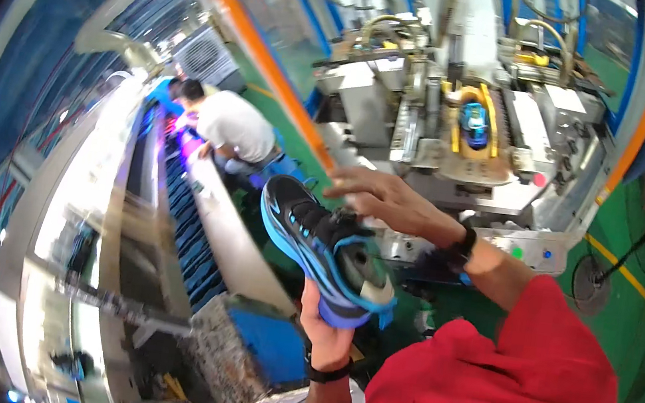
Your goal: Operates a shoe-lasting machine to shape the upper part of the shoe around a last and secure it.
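A black and blue sneaker (317, 233) is held up in front of me, toe pointing to the upper left and its heel toward me. Beneath the heel, my left hand (322, 332) grips the sole, with its fingers mostly hidden behind the shoe. My right hand (395, 204) hovers over the shoe's far right side, near the laces and tongue. Its fingers are stretched out and slightly blurred, and nothing shows in them. Whether the fingertips touch the upper, I cannot tell.
A machine (501, 193) stands ahead on the right, a blue shoe (474, 125) clamped in it. An orange post (264, 53) rises beside it. Leftward runs a conveyor line (232, 247), where a person in a white shirt (235, 122) bends over. A fan (590, 281) stands far right.
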Demonstrator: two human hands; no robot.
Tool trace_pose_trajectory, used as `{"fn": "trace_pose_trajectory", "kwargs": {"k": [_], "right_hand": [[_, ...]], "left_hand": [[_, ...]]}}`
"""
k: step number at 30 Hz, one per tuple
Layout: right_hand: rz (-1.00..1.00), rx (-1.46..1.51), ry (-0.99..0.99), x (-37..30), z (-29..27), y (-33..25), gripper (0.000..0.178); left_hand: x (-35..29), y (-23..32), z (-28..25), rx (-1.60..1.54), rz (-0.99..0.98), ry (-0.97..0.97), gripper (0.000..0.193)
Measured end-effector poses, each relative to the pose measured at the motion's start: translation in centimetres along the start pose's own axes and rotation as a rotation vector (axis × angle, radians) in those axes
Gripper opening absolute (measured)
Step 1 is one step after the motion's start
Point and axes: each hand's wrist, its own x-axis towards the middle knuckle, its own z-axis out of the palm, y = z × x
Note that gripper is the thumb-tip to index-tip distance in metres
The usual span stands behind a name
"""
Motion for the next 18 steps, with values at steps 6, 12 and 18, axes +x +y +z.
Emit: {"fn": "trace_pose_trajectory", "kwargs": {"k": [6,12,18], "right_hand": [[-0.001,-0.276,0.599,-8.6,-11.9,2.6,0.072],[0.143,-0.184,0.992,-14.5,-24.6,4.1,0.059],[0.058,-0.373,1.357,-18.3,-30.8,2.4,0.056]], "left_hand": [[9.7,-11.5,8.3,0.536,0.012,-0.185,0.053],[20.3,-23.5,12.5,0.628,-0.186,-0.379,0.068],[37.3,-37.0,13.9,1.204,0.093,-0.24,0.061]]}}
